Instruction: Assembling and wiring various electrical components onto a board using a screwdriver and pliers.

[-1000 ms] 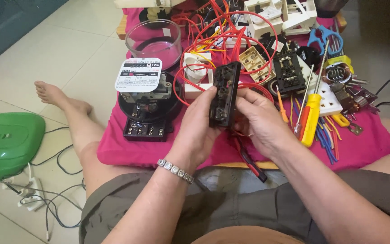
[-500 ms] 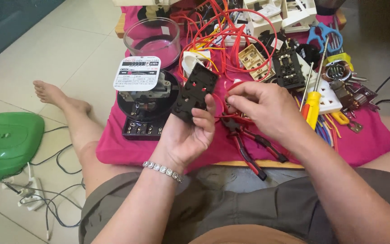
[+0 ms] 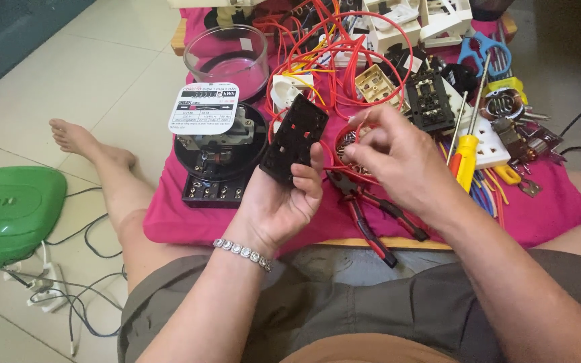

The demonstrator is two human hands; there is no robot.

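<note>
A black socket plate [image 3: 295,139] is gripped upright-tilted in the left hand [image 3: 278,195], above the pink-clothed bench [image 3: 539,215]. The right hand [image 3: 398,158] is pinched beside it; whatever is held between its fingertips cannot be made out. Red-handled pliers [image 3: 371,208] are partly hidden beneath it.
</note>
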